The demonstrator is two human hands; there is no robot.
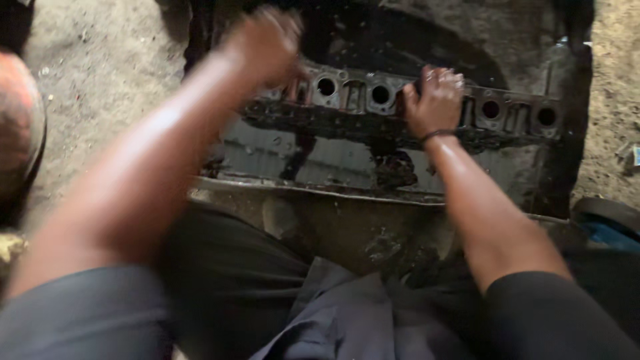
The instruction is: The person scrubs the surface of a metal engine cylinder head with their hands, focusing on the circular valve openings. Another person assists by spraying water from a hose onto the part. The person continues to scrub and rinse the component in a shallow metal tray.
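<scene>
A long, greasy metal engine part (493,110) with a row of round ports lies across a dark, oily metal tray (280,150). My right hand (435,100) grips the part near its middle, fingers curled over its top edge; a dark band circles the wrist. My left hand (267,43) is blurred, closed into a fist at the part's left end. Whether it holds a tool or the part itself is hidden by the blur. Both forearms are wet and shiny.
Sandy dirt ground (100,67) surrounds the tray on both sides. A rounded reddish object (17,120) sits at the far left. My dark trousers and a grey cloth (333,313) fill the foreground. A blue-and-black item (610,230) lies at the right edge.
</scene>
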